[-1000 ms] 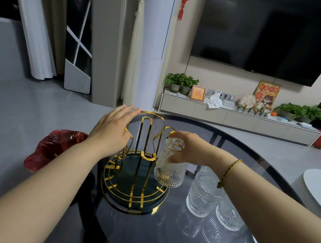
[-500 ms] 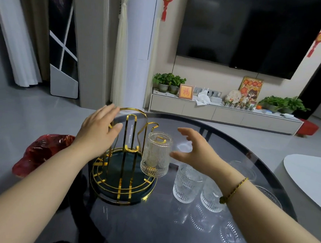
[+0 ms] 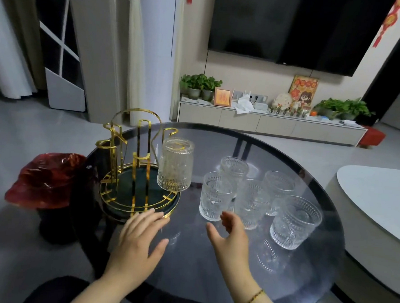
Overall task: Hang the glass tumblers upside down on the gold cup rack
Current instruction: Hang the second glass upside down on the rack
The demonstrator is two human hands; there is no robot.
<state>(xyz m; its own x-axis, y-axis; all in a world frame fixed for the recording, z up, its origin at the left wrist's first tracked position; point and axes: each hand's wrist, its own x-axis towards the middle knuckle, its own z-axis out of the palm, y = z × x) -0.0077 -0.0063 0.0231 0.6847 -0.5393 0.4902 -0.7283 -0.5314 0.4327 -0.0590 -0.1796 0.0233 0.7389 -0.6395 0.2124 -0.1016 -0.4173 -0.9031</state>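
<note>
**Tumblers wait their turn as first glass hangs on gold rack**

Tumblers dominate this tabletop scene, read left to right. At ten o'clock on the round glass table (image 3: 209, 280), close to its rim, stands the gold cup rack (image 3: 135, 166), one inverted tumbler (image 3: 175, 164) seated mouth-down on a prong at its three o'clock side; the other prongs are bare. The left hand (image 3: 137, 243) hovers empty at the rack's six o'clock edge, fingers (image 3: 148, 218) spread loosely near the base ring, likely placed to steady it. The right hand (image 3: 229, 241), also empty and half-open, points towards the nearest upright tumbler (image 3: 216, 196), apparently the next pick. Four more upright tumblers (image 3: 295, 221) cluster at two o'clock of that hand, nearly touching, so fingers have little room between them. Open glass lies towards the near edge, giving space to turn a tumbler over.
</note>
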